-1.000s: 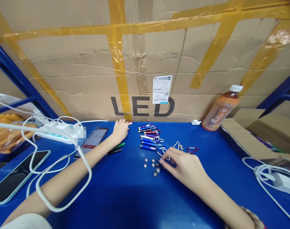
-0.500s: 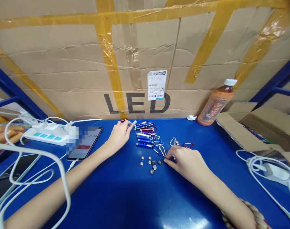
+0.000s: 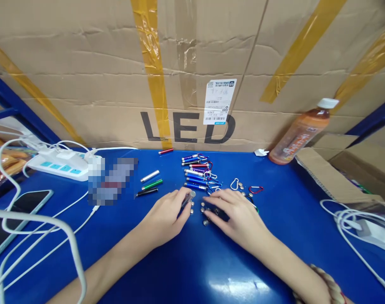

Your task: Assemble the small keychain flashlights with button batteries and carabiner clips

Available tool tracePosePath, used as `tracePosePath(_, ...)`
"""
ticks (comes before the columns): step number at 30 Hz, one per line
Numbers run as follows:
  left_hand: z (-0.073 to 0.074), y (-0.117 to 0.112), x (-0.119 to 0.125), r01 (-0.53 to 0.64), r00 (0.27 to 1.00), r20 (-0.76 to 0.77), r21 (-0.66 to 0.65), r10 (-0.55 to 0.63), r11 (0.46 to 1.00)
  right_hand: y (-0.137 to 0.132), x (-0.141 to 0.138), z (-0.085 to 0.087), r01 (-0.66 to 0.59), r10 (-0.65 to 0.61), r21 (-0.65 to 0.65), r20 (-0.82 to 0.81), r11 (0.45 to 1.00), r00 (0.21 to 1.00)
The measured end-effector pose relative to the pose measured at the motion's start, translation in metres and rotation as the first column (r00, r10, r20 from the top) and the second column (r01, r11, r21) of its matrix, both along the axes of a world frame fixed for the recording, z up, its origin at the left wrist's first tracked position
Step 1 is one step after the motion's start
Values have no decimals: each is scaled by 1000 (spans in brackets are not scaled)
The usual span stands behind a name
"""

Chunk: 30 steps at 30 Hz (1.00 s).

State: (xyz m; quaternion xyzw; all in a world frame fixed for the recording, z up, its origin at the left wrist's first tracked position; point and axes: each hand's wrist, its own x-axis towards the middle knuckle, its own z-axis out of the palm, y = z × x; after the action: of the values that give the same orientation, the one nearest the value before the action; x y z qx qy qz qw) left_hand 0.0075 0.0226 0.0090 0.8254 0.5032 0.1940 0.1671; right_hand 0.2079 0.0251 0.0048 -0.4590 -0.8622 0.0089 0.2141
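Observation:
My left hand [image 3: 168,213] is closed on a short silver metal tube [image 3: 190,196], its round end pointing up and right. Over several button cells [image 3: 205,222] on the blue table, my right hand [image 3: 235,213] has thumb and forefinger apart, and its palm hides part of the pile. Just beyond the hands lies a row of small keychain flashlights [image 3: 197,178], mostly blue, with carabiner clips. To the left rest a silver tube [image 3: 150,176], a green tube [image 3: 152,184] and a black tube [image 3: 147,192]; a red tube [image 3: 166,151] lies farther back.
Loose carabiners, one red [image 3: 256,189], lie right of the flashlights. An orange drink bottle [image 3: 301,133] leans beside an open carton [image 3: 325,179]. A power strip [image 3: 64,166], phone [image 3: 18,215] and white cables [image 3: 75,240] occupy the left. A large cardboard box [image 3: 110,84] stands behind.
My left hand has come back toward me and right, bringing the silver tube near the button cells and uncovering the tubes at left. My right hand has shifted slightly left over the cells.

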Motion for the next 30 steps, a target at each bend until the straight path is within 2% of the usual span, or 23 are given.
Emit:
tracePosePath(3, 0, -2, -5, 41, 998, -58, 89, -36, 995, -5, -11, -2, -192, 193, -44, -3, 980, 981)
tracePosePath(6, -1, -5, -6, 83, 987, -149, 200, -54, 976, -9, -16, -3, -265, 269, -91, 42, 960, 962)
tracePosePath(10, -2, -8, -3, 114, 973, -223, 280, -51, 953, -8, -16, -7, -237, 242, -76, 71, 969, 968)
tracePosePath(15, -6, -13, 1, 134, 973, -220, 276, -74, 952, -4, -11, -10, -180, 180, -6, 53, 984, 982)
tracePosePath(23, -14, -21, 9, 241, 963, -188, 276, -193, 931, -2, -12, -19, -260, 253, 122, 68, 958, 965)
tracePosePath(30, -15, -18, 6, 292, 954, -175, 354, -243, 889, -2, -12, -16, -203, 197, 133, 60, 970, 979)
